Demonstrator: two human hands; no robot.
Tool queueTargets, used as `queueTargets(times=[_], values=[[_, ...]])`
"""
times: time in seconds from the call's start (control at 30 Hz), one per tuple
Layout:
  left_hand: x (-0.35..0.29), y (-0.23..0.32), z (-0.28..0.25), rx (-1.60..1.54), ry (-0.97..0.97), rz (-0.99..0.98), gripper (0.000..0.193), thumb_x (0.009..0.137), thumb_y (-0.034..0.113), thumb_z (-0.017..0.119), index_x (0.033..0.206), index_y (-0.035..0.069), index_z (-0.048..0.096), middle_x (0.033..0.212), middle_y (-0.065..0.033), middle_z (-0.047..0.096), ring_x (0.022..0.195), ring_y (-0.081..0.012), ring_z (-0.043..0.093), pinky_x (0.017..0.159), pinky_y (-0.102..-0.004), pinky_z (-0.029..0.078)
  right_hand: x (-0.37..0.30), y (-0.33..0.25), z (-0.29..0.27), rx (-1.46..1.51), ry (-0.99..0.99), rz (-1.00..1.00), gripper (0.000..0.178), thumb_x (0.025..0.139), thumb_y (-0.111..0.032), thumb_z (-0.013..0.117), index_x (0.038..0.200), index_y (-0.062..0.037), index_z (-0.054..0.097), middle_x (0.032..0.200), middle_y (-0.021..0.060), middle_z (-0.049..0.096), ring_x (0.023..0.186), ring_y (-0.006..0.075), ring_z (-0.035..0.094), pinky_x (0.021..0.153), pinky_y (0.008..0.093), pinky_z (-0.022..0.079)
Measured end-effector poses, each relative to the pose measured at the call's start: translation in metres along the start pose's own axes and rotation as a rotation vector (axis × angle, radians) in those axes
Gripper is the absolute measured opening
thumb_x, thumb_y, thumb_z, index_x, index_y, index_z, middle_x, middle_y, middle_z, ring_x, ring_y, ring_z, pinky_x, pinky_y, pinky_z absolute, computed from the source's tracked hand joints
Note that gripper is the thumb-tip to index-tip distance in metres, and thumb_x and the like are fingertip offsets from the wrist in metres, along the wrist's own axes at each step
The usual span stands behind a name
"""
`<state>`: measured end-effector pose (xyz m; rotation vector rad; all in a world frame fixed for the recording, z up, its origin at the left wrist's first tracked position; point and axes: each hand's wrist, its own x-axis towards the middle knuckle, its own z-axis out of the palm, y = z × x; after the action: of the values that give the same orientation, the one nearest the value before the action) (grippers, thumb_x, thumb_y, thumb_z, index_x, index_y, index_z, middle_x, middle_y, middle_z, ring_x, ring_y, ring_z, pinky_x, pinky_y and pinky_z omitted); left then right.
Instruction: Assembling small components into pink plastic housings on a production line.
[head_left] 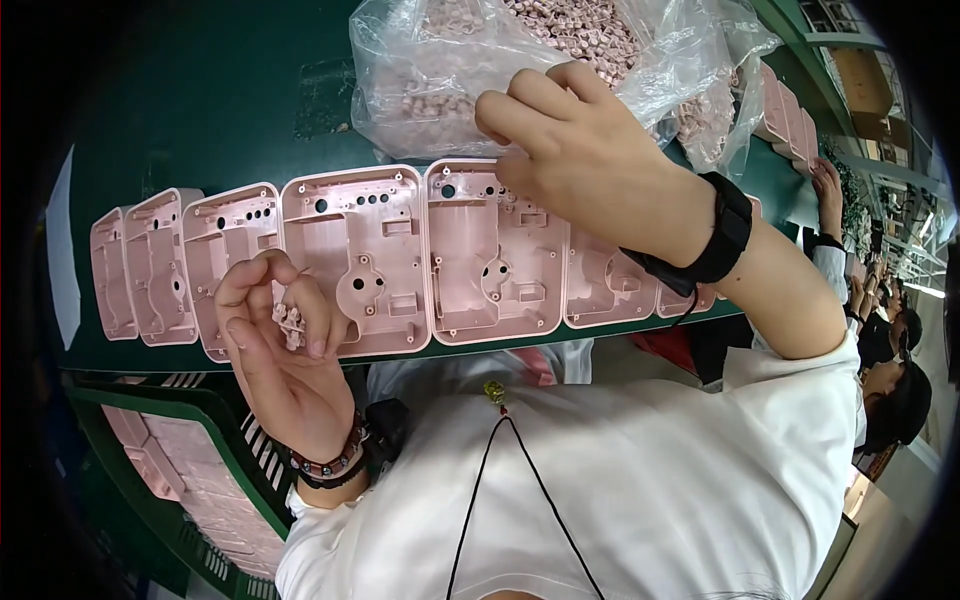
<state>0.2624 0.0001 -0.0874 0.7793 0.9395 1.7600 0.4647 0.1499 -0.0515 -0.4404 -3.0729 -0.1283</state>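
Note:
Several pale pink plastic housings stand side by side in a row along the near edge of the green table. My left hand (290, 385), palm up and fingers curled, cups a small cluster of pink plastic parts (289, 325) in front of the housings at the left. Over the top edge of the middle housing (465, 245) my right hand (590, 150) reaches down, its thumb and index finger closed near the row of small holes. Whatever is between those fingertips is hidden. Another housing (392, 250) lies between my two hands, its open side up.
Behind the row sits a clear plastic bag (400, 75) full of small pink parts (590, 35). Green crates (235, 450) with pink panels (215, 480) stand below the table at left. At far right are more housings (785, 115) and another person's hand (828, 192).

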Motion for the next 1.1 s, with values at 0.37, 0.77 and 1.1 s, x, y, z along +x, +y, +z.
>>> queueTargets(times=[0.37,0.77,1.1], values=[[0.0,0.0,0.002,0.051,0.005,-0.038,0.038,0.097,0.032,0.028,0.117,0.002,0.039,0.104,-0.0088,0.047,0.056,-0.0074,0.035,0.05,-0.021,0.031,-0.003,-0.001,0.011,0.055,0.017,-0.019,0.008,0.065,-0.019,0.059,0.065,-0.0116,0.061,0.094,-0.0003,0.047,0.091,0.0167,0.045,0.08,0.0296,0.034],[-0.003,0.002,0.002,0.025,0.023,-0.018,0.035,0.097,0.026,0.032,0.117,0.0,0.042,0.109,-0.0095,0.047,0.061,-0.0095,0.034,0.054,-0.0193,0.031,0.003,-0.007,0.018,-0.114,-0.005,0.0,0.008,0.069,-0.016,0.059,0.07,-0.0082,0.061,0.096,-0.0003,0.048,0.09,0.0155,0.045,0.078,0.0286,0.035],[-0.005,0.004,0.008,0.161,0.136,-0.045,0.023,0.091,0.006,0.042,0.114,0.001,0.041,0.107,-0.0103,0.045,0.08,-0.0131,0.048,0.066,-0.0236,0.042,-0.004,0.006,0.004,0.062,-0.072,-0.059,0.012,0.07,-0.016,0.057,0.073,-0.0088,0.067,0.113,0.0005,0.05,0.104,0.0162,0.045,0.091,0.0291,0.034]])
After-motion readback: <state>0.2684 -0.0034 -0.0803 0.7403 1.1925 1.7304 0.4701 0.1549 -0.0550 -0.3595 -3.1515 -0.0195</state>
